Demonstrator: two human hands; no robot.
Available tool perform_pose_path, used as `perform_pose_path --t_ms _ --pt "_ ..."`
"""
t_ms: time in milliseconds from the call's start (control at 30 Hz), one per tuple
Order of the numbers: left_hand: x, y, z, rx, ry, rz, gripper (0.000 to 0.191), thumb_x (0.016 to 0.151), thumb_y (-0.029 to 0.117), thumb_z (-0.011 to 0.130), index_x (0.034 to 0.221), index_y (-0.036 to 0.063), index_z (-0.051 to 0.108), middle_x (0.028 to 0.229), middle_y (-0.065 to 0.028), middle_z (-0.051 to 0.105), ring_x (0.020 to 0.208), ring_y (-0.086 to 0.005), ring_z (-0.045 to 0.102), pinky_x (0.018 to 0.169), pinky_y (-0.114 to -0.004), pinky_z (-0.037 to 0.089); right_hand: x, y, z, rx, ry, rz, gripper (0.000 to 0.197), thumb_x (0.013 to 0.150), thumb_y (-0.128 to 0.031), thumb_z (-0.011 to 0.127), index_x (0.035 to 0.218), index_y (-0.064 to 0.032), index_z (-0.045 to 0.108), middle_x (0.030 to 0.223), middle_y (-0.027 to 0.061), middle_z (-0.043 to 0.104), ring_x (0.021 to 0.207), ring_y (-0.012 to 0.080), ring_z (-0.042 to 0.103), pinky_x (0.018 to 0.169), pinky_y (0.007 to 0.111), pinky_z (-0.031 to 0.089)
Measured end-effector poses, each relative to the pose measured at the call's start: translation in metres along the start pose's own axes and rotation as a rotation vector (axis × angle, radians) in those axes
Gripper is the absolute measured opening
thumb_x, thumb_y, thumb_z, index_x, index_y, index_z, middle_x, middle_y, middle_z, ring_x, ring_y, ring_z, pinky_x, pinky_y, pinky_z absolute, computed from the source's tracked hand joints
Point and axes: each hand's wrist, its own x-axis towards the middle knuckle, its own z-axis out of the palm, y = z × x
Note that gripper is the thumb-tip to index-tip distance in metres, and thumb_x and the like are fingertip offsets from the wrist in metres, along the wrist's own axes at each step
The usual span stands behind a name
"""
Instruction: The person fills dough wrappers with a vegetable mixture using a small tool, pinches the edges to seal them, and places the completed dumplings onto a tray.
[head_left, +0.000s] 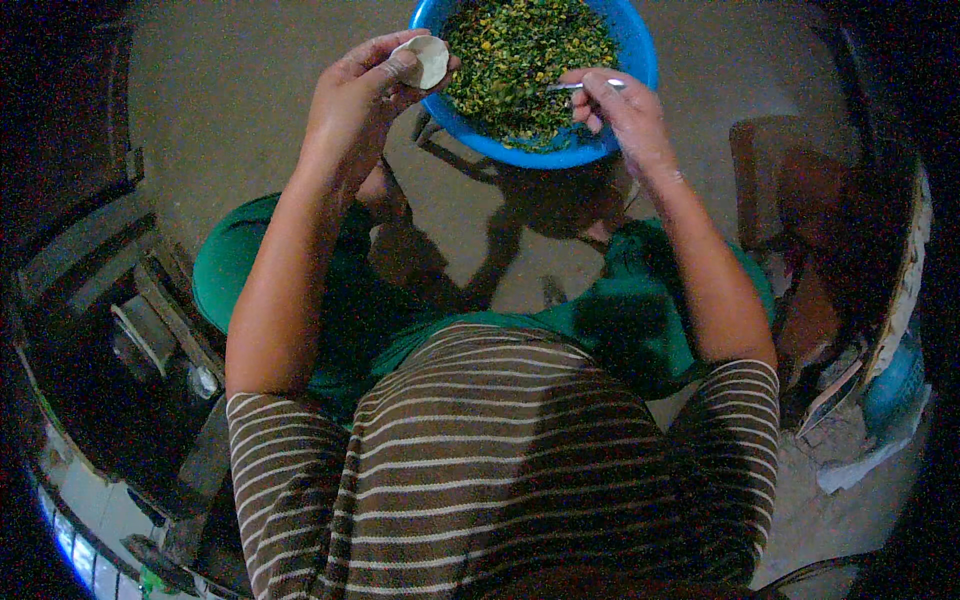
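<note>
My left hand (375, 75) holds a small round sheet of pale dough (426, 63) between thumb and fingers, just beside the left rim of a blue plastic basin (637, 45). Chopped green filling with yellow bits (525, 60) fills much of the basin. Over the basin's right side, my right hand (619, 105) grips a metal spoon (570, 86) by its handle. The spoon's far end points left, over the filling, and is hard to make out.
Under the basin, the legs of a support (450, 156) show on the floor. A dark reddish-brown piece of furniture (810, 180) stands at the right. Wooden pieces (161, 300) lie at the left, and a teal object (892, 382) is at the far right.
</note>
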Motion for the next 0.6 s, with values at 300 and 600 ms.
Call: perform_pose_path --t_ms 300,600 --pt "0.002 -0.018 0.002 0.046 -0.018 -0.096 0.025 0.087 0.013 0.054 0.109 0.0022 0.056 0.1 -0.0086 0.062 0.091 -0.0184 0.06 0.076 -0.024 0.047 0.056 0.011 -0.024 -0.667 0.366 -0.541 0.026 0.091 -0.018 0.045 0.109 -0.007 0.06 0.092 0.0049 0.06 0.081 0.0141 0.06 0.069 0.026 0.046" --pt "-0.008 -0.012 -0.006 -0.023 0.002 -0.131 0.025 0.088 0.012 0.051 0.109 -0.0001 0.055 0.101 -0.0114 0.061 0.092 -0.0212 0.061 0.081 -0.029 0.048 0.038 -0.036 -0.016 -0.499 -0.081 -0.233 0.029 0.093 -0.024 0.045 0.108 -0.0053 0.061 0.089 0.0039 0.062 0.079 0.0111 0.058 0.066 0.025 0.045"
